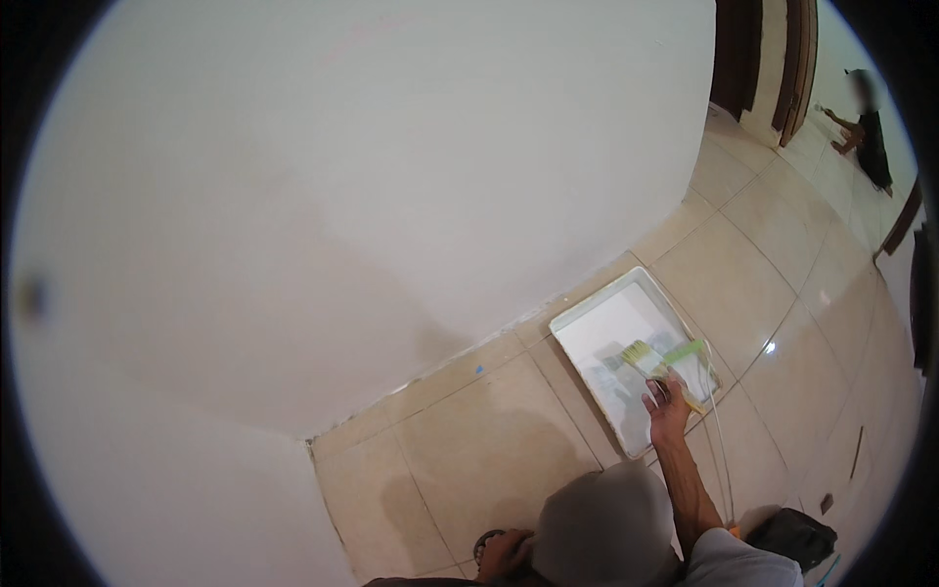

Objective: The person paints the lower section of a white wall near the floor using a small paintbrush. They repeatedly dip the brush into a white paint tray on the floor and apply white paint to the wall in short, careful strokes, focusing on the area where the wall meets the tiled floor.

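Note:
My right hand (668, 412) grips a wide paintbrush (647, 359) by its handle over a white paint tray (591, 383). Pale paint coats part of the brush's yellowish-green bristles. White paint covers the tray's bottom. At the tray's right side lies a small green paint roller (684, 351), whose thin white wire frame runs over the rim down to an orange handle (734, 531). Low in the view, my left hand (506, 552) is beside a dark curved object (484, 544), partly hidden. A grey cap (605, 524) covers the area between my arms.
A white wall (411, 183) meets the beige tiled floor (484, 440) along the tray's far side. A black bag-like object (794, 539) sits at lower right. Far off at upper right, a person (871, 139) crouches by another wall near a wooden door frame (798, 81).

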The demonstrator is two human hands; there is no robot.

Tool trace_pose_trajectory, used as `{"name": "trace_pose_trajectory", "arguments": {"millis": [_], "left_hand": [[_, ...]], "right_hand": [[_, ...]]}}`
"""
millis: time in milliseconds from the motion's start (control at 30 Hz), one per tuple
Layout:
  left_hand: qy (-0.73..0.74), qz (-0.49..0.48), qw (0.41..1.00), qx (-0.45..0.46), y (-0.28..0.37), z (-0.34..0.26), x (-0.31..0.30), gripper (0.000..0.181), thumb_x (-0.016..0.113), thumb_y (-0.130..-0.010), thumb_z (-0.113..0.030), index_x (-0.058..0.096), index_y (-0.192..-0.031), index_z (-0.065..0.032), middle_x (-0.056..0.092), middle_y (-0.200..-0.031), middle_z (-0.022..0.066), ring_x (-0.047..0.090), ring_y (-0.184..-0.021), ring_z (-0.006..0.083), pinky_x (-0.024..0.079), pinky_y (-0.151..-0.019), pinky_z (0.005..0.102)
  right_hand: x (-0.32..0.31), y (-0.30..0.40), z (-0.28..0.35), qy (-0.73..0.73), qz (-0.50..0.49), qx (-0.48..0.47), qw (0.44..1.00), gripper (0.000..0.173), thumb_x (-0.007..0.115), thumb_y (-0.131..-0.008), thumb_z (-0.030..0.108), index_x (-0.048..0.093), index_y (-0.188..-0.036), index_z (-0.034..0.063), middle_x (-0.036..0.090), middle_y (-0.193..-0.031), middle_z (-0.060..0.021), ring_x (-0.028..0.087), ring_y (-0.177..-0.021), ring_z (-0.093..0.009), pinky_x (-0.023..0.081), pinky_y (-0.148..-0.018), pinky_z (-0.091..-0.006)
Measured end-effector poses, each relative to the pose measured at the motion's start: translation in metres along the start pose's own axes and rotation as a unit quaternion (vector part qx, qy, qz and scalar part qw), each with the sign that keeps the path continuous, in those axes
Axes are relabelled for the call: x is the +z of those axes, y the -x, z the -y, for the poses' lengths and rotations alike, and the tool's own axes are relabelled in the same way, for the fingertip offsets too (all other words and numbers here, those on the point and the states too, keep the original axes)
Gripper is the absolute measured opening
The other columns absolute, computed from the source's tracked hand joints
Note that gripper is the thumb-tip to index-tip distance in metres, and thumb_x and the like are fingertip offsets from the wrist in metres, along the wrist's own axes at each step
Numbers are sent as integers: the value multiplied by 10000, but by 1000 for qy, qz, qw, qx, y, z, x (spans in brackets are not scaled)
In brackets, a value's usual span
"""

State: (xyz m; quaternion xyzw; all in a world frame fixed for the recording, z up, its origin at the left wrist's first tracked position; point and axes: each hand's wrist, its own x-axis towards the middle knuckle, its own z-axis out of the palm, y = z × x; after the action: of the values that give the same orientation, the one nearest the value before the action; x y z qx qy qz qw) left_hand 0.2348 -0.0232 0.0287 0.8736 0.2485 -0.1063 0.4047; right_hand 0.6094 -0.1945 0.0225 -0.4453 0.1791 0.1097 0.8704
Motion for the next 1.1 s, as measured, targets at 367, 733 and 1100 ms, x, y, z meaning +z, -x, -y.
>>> {"name": "trace_pose_trajectory", "arguments": {"millis": [367, 733, 1100], "left_hand": [[-8, -21, 998, -55, -4, -7, 7, 304, 622, -858, -273, 682, -1039, -37, 685, -968, 221, 664, -910, 399, 511, -820, 494], [-2, -39, 996, -80, -8, -13, 7, 290, 620, -871, -278, 689, -1048, -59, 690, -972, 204, 664, -913, 394, 509, -820, 491], [-1, -37, 995, -90, -11, -15, 5, 276, 617, -885, -284, 696, -1056, -82, 695, -977, 187, 665, -916, 388, 507, -820, 488]], "right_hand": [[192, -46, 55, 35, 182, -208, 961, 433, 625, -984, 265, 522, -1360, 76, 620, -1239, -63, 616, -1124, -186, 548, -839, -357], [316, -78, 110, 78, 304, -433, 845, 279, 645, -958, 99, 652, -1222, 9, 605, -1245, -102, 625, -1058, -175, 585, -831, -324], [278, -85, 66, 96, 229, -307, 919, 326, 659, -952, 204, 620, -1206, 5, 628, -1150, -67, 640, -1031, -171, 583, -793, -322]]}}
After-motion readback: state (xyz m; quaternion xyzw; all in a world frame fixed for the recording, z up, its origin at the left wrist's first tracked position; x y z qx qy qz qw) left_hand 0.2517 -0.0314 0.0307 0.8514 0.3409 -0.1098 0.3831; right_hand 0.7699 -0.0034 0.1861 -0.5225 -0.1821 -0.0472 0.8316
